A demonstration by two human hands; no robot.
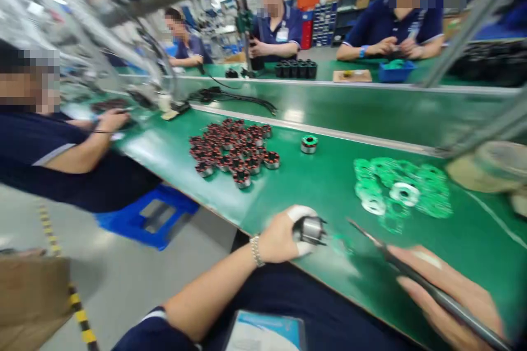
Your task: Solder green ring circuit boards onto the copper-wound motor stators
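My left hand, with white tape on thumb and forefinger, is closed round a small metal stator core at the near edge of the green table. My right hand grips long metal tweezers whose tip points left toward the core. A pile of green ring-shaped insulators lies just beyond my right hand. Further left sits a cluster of several copper-wound stators, with a single green-capped core beside it.
A seated person works at the left on a blue stool. Other people sit across a second green bench with black parts and a blue tray. A roll of tape sits at the right.
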